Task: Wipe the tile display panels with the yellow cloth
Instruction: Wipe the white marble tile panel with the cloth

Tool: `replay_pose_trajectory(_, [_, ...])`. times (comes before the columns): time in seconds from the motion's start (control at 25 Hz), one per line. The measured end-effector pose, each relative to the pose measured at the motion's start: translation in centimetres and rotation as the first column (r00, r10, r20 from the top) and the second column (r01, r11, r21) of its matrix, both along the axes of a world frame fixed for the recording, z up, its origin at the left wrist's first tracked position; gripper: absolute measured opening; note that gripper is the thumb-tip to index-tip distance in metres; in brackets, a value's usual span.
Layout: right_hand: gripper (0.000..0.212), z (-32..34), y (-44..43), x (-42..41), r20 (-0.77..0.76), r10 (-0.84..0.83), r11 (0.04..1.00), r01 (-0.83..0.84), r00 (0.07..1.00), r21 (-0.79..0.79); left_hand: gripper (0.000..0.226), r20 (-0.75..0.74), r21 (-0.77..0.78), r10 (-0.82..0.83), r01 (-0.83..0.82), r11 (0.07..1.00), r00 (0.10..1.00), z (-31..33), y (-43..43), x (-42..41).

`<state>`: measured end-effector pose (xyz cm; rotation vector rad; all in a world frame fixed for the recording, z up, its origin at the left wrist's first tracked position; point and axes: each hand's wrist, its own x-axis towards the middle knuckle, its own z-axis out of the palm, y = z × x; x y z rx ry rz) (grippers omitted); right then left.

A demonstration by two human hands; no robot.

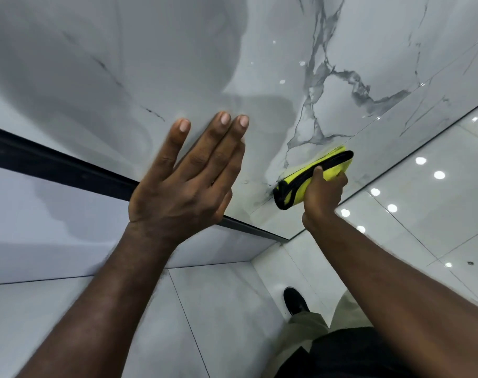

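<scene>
A glossy white marble-patterned tile display panel [259, 64] with grey veins fills the upper part of the head view. My left hand [186, 175] rests flat against it with straight fingers, near the panel's dark edge. My right hand [323, 193] grips a folded yellow cloth [314, 177] with black trim and presses it on the panel low down, close to its bottom corner.
A dark metal frame strip [55, 162] runs along the panel's left edge, with another pale panel [41, 214] beside it. Shiny white floor tiles [423, 200] reflect ceiling lights. My black shoe [295, 300] and light trouser leg stand below.
</scene>
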<state>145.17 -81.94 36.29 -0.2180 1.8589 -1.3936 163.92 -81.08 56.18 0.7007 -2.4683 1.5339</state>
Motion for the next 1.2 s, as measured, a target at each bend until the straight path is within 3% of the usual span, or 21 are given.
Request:
replay_pose_trajectory(0.16, [0.065, 0.0, 0.4, -1.1, -0.140, 0.050, 0.986, -0.071, 0.989, -0.149, 0.060, -0.015, 0.029, 0.003, -0.002, 1.000, 1.000, 0.3, 0.1, -0.1])
replay_pose_trajectory(0.28, [0.064, 2.7, -0.4, -2.5, -0.030, -0.009, 0.995, 0.006, 1.000, -0.096, 0.056, -0.055, 0.070, 0.089, -0.085, 0.994, 0.995, 0.3, 0.7, -0.6])
replay_pose_trajectory(0.36, [0.059, 5.0, -1.0, -3.6, -0.153, -0.022, 0.963, -0.021, 0.988, -0.269, 0.055, -0.116, 0.113, 0.138, -0.125, 0.986, 0.984, 0.5, 1.0, -1.7])
replay_pose_trajectory(0.44, [0.061, 7.3, -1.6, -5.2, -0.241, -0.074, 0.949, -0.006, 0.968, -0.314, 0.050, -0.184, 0.134, 0.151, -0.128, 0.983, 0.971, 1.6, 1.0, -3.1])
replay_pose_trajectory(0.52, [0.063, 9.8, -2.0, -6.1, -0.128, -0.090, 0.965, 0.054, 0.988, -0.258, 0.048, -0.218, 0.111, 0.141, -0.119, 0.987, 0.966, 3.5, 0.6, -4.2])
replay_pose_trajectory(0.68, [0.065, 14.5, -0.3, -5.2, -0.465, -0.075, 0.822, -0.209, 0.882, -0.529, 0.046, -0.258, 0.080, 0.103, -0.085, 0.993, 0.961, 7.4, -0.7, -5.2])
replay_pose_trajectory(0.72, [0.064, 14.9, -0.7, -5.1, -0.470, -0.098, 0.829, -0.190, 0.877, -0.526, 0.045, -0.266, 0.069, 0.086, -0.070, 0.995, 0.960, 8.1, -0.9, -5.3])
replay_pose_trajectory(0.84, [0.063, 17.7, -1.6, -4.4, -0.173, -0.139, 0.900, 0.052, 0.975, -0.433, 0.044, -0.285, 0.058, 0.032, -0.016, 0.998, 0.958, 9.3, -1.2, -5.1])
replay_pose_trajectory(0.96, [0.063, 18.8, -0.7, -3.4, -0.529, -0.216, 0.749, -0.208, 0.821, -0.629, 0.048, -0.257, 0.070, 0.004, 0.014, 0.997, 0.966, 9.4, -1.7, -4.6])
replay_pose_trajectory(1.0, [0.063, 19.0, -1.4, -3.8, -0.547, -0.240, 0.742, -0.211, 0.802, -0.636, 0.050, -0.241, 0.063, 0.005, 0.010, 0.998, 0.970, 9.3, -1.9, -4.5])
replay_pose_trajectory(1.04, [0.064, 19.1, -2.5, -4.2, -0.478, -0.264, 0.775, -0.110, 0.838, -0.622, 0.052, -0.230, 0.062, 0.011, 0.004, 0.998, 0.973, 9.1, -2.0, -4.4])
replay_pose_trajectory(1.12, [0.070, 19.9, -3.5, -4.1, -0.230, -0.300, 0.814, 0.123, 0.926, -0.568, 0.054, -0.231, 0.056, 0.012, 0.001, 0.998, 0.973, 8.7, -2.2, -4.4])
replay_pose_trajectory(1.2, [0.066, 19.7, -2.9, -2.6, -0.402, -0.322, 0.769, -0.011, 0.857, -0.640, 0.054, -0.221, 0.026, 0.015, -0.010, 1.000, 0.975, 8.3, -2.4, -4.3])
